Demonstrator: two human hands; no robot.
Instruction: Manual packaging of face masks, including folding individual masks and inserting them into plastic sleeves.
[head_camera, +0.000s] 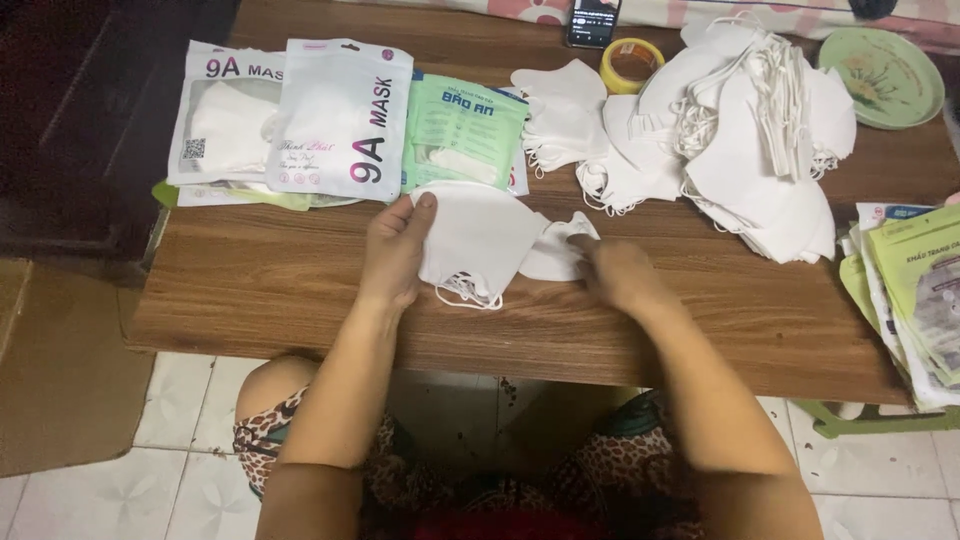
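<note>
My left hand (393, 252) grips the left edge of a folded white face mask (478, 238) lying on the wooden table (260, 280), thumb on top. My right hand (617, 270) is blurred and rests just right of a second, smaller white mask (560, 252), its fingers touching that mask's edge. The ear loops of the larger mask hang toward the table's front edge.
White and green mask packets (340, 120) lie at the back left. A big heap of loose white masks (740, 140) fills the back right, with a yellow tape roll (631, 64), a phone (593, 22) and a green plate (882, 76). Empty packets (910, 300) are stacked at the right edge.
</note>
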